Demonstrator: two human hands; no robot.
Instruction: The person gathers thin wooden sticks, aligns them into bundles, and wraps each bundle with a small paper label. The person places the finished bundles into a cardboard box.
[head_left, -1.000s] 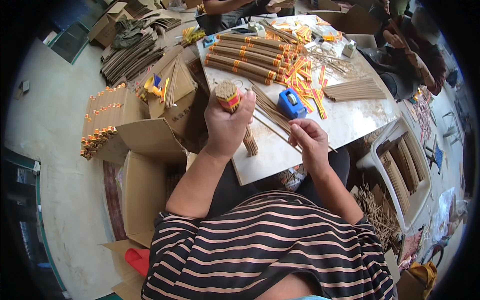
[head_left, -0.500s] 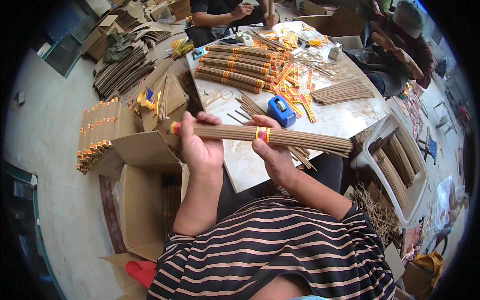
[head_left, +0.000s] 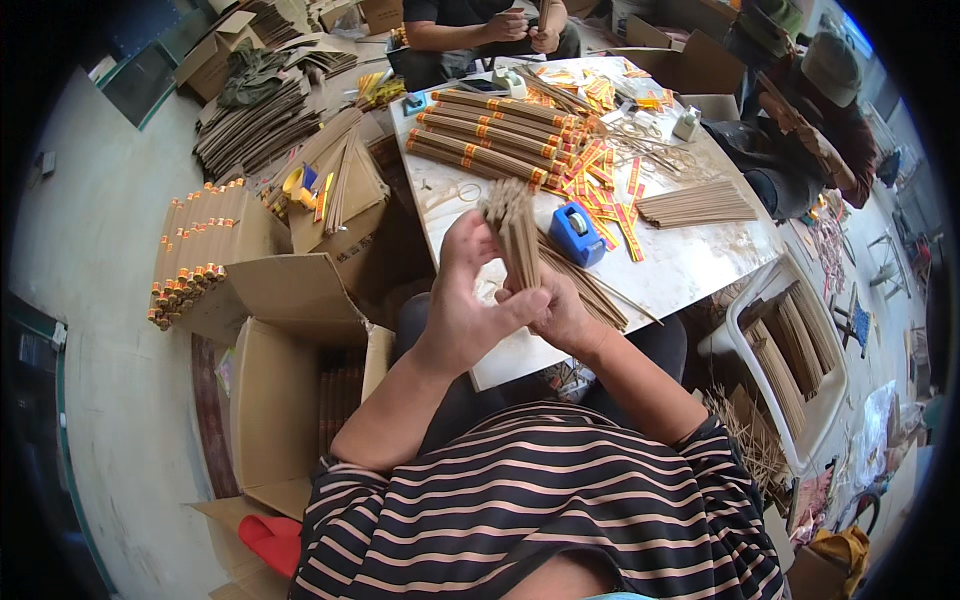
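A bundle of brown incense sticks (head_left: 517, 238) stands tilted between my hands, its far end raised over the near part of the white table (head_left: 690, 252). My left hand (head_left: 455, 310) closes along its left side, thumb reaching across the lower part. Around the lower end, my right hand (head_left: 568, 318) is closed; some of its fingers are hidden. Just beyond are a blue tape dispenser (head_left: 578, 236) and loose incense sticks (head_left: 592, 287). Banded incense bundles (head_left: 485, 140) lie stacked farther back, beside scattered red-and-yellow labels (head_left: 632, 232).
An open cardboard box (head_left: 262, 400) with bundles inside stands to my left, near a stack of banded bundles (head_left: 190, 245). At right is a white bin (head_left: 808, 440) of sticks. Two co-workers sit across the table, one person (head_left: 440, 38) at the far side, another person (head_left: 850, 140) at right.
The bundle has turned from lying crosswise to pointing up and away. My left hand has moved right, closer to my right hand, and the bundle's red-and-yellow band is out of sight.
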